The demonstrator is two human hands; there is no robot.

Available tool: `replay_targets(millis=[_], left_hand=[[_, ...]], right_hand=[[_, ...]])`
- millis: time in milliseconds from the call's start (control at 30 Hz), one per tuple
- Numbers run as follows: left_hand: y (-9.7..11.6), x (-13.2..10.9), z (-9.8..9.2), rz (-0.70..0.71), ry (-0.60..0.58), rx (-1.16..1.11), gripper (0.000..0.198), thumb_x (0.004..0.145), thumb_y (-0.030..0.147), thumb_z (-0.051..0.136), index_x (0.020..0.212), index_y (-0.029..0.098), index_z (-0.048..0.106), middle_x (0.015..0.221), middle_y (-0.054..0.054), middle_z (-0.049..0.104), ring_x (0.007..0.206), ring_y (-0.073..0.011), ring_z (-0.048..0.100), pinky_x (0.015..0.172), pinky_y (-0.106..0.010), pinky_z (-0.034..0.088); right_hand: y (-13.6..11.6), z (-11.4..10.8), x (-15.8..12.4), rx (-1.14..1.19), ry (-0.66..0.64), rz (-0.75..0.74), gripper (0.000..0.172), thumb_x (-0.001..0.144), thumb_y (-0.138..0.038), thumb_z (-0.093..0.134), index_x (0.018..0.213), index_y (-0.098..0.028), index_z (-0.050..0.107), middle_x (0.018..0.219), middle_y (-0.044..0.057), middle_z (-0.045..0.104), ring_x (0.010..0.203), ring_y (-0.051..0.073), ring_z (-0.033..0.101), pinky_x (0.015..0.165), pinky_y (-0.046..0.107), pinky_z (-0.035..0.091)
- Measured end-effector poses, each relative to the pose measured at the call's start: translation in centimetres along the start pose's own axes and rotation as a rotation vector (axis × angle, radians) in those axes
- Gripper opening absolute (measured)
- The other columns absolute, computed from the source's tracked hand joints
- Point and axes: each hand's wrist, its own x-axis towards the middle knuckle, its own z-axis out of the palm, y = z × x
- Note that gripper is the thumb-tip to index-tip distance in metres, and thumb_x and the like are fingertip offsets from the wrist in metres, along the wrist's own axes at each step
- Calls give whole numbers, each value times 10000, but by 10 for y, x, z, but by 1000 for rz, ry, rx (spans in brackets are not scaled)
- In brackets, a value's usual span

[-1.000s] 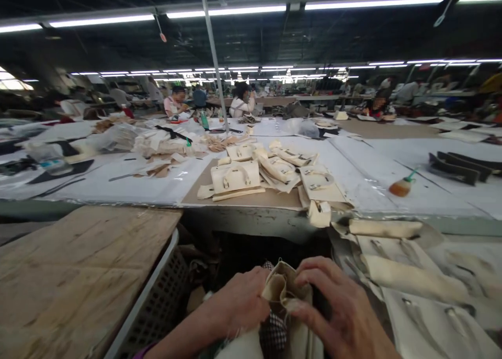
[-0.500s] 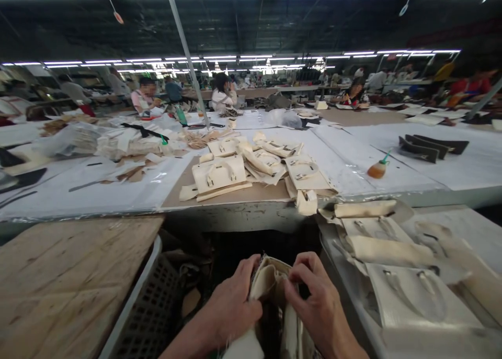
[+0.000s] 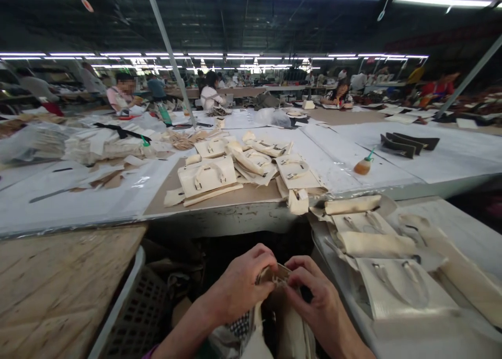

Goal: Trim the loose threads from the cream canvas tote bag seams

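Note:
Low in front of me, over the dark gap before the table, is a cream handbag piece (image 3: 292, 322) with its opening facing up. My left hand (image 3: 245, 278) pinches the bag's upper edge from the left, fingers closed. On the opposite side my right hand (image 3: 314, 293) grips the same edge between thumb and fingers, close to the left fingertips. A black-and-white checked material (image 3: 240, 325) shows below my left hand. The inside of the bag is dark and partly hidden by my hands.
Cream bag panels with handles (image 3: 403, 285) lie on the right side table. More cream bag pieces (image 3: 207, 178) are heaped on the main table, near an amber glue bottle (image 3: 363, 164). At left are a wooden board (image 3: 66, 285) and a plastic basket (image 3: 135, 301). People work further back.
My left hand has moved up and right along the bag's edge, bringing its fingertips nearer my right hand. The whole view has turned slightly to the right.

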Motion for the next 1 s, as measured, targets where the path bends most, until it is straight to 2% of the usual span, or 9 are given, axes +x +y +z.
replay_targets(millis=[133,267,333,433,533,600,700,867,1000], left_hand=[[-1,7,3,17,-34,71,154,749,46,628,790,193,608,1025,14,587,882,-128,571,792,-218,436],[-1,8,9,47,-19,106,144,766,52,630,717,179,582,1048,-4,611,894,-138,587,795,-226,449],[1,7,12,67,5,119,155,776,41,600,717,182,581,1034,-9,622,899,-143,596,790,-232,458],[3,4,15,92,47,113,164,784,37,573,730,190,591,1031,-12,635,921,-154,606,799,-242,473],[2,0,16,94,78,64,183,781,25,570,750,199,616,1049,-9,649,942,-156,613,819,-245,483],[1,-1,17,86,96,31,200,776,11,572,771,201,637,1063,-14,652,964,-160,615,834,-248,485],[0,-4,18,80,124,-10,210,790,6,570,804,196,659,1064,-24,652,984,-162,617,858,-248,483],[3,-7,15,67,128,-54,214,793,-9,571,814,190,646,1023,-14,648,936,-137,627,837,-220,478],[4,-8,12,24,110,-46,259,767,-22,589,860,206,672,1022,-8,646,943,-144,620,844,-230,476]], right_hand=[[7,-1,-6,-35,-16,26,166,808,-69,528,759,-225,500,1113,59,582,992,178,650,781,231,532],[10,-1,-10,-47,-2,104,203,780,-60,482,885,-232,501,1320,94,496,758,141,685,720,290,575],[8,-3,-10,-51,-15,118,236,775,-70,506,945,-234,504,1367,100,465,775,153,695,738,320,587],[1,-8,-7,-89,-103,109,231,785,-103,615,968,-234,562,1313,85,525,943,207,690,791,337,586],[-6,-9,-2,-156,-135,92,152,801,-163,692,927,-233,646,1224,75,604,1001,241,675,817,360,586],[-8,-7,0,-214,-118,60,124,809,-165,687,910,-237,679,1212,73,629,999,256,671,809,379,592],[-8,-1,1,-239,-74,-10,184,823,-102,621,926,-235,696,1207,72,652,1027,264,657,824,390,591],[-3,10,-2,-51,67,-5,233,856,-78,527,888,-214,714,1162,83,671,1040,218,663,860,317,582],[-1,12,-2,41,58,-5,243,848,-76,526,908,-216,715,1173,82,657,1074,206,653,897,296,567]])
